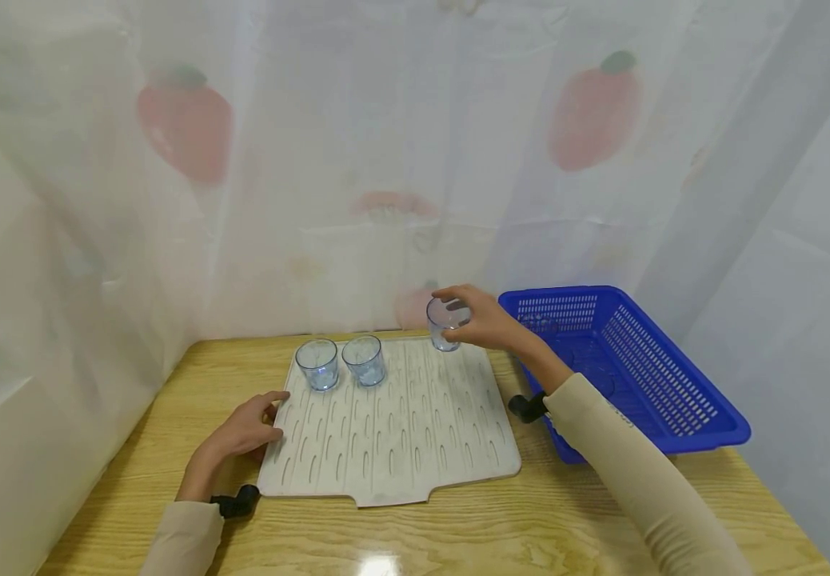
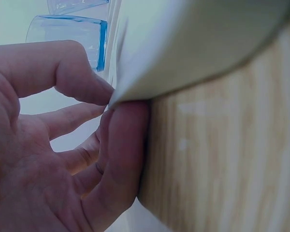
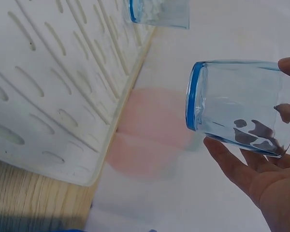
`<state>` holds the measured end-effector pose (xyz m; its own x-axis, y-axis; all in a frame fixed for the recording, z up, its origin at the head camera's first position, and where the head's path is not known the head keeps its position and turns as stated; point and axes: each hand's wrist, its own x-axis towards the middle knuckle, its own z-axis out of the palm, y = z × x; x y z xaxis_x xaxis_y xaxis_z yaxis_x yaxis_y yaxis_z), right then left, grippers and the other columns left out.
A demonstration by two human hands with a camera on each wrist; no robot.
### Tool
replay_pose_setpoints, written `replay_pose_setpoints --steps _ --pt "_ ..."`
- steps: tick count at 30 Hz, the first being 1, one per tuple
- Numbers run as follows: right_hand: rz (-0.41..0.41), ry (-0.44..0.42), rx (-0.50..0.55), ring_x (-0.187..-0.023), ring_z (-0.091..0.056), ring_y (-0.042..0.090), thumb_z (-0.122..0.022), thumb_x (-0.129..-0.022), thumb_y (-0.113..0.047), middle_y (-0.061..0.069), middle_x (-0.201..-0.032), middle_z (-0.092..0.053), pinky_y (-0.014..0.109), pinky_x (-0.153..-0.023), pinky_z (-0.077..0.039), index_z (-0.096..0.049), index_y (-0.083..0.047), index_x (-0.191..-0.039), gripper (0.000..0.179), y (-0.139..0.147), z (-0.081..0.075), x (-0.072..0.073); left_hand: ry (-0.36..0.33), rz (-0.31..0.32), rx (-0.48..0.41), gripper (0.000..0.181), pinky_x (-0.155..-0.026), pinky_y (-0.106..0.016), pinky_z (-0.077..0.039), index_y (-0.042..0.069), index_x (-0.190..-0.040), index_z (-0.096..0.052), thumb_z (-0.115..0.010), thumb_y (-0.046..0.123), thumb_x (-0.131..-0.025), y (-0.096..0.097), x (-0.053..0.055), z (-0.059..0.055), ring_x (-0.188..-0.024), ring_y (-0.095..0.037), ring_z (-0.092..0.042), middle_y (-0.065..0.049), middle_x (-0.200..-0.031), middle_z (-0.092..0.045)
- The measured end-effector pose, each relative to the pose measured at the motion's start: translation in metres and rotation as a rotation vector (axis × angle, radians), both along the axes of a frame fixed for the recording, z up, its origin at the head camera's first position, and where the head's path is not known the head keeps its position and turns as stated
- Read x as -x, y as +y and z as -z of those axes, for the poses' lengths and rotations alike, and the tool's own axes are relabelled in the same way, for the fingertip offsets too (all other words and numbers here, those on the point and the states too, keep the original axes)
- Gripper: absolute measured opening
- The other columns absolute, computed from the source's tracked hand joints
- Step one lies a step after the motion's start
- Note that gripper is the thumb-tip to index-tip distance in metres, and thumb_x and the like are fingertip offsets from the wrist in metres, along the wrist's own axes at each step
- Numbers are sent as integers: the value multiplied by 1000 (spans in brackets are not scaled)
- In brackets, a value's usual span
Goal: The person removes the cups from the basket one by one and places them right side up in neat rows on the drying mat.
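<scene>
My right hand point(image 1: 483, 316) holds a clear blue-tinted drinking glass point(image 3: 241, 104) by its sides near the rim, thumb and fingers spread around it. The glass is upright, base down, over the back right part of a white slotted draining mat point(image 1: 401, 424). On the mat's back left part two similar glasses, a left one point(image 1: 317, 366) and a right one point(image 1: 365, 362), stand side by side. At the mat's left edge is my left hand point(image 1: 242, 428); its thumb and a finger point(image 2: 128, 130) pinch that edge in the left wrist view.
A blue plastic basket point(image 1: 674, 352) stands right of the mat, with faint outlines of clear glassware point(image 1: 602, 384) inside. The wooden table point(image 1: 300, 536) runs in front of the mat. A pale curtain point(image 1: 386, 144) with fruit prints hangs close behind.
</scene>
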<state>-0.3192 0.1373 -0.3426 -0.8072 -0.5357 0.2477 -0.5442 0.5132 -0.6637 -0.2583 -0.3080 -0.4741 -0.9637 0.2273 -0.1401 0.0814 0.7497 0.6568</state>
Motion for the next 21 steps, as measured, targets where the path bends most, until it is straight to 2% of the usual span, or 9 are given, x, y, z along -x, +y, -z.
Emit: replay_pose_setpoints --steps 13,21 --pt "-9 -24 -11 -136 -51 44 -68 -88 -12 23 -153 -47 53 -102 -53 -45 -2 -154 70 -11 9 5 11 9 18 74 -61 -35 -56 -7 -149 -44 -72 6 -81 -1 2 0 -81 -24 -60 -23 -111 -62" --pt "3 -29 -15 -134 -53 43 -69 -86 -13 20 -151 -50 55 -105 -51 -48 -3 -151 69 -20 18 8 3 3 -1 75 -59 -36 -55 -7 -149 -43 -71 5 -81 0 1 -1 -78 -23 -59 -23 -110 -61"
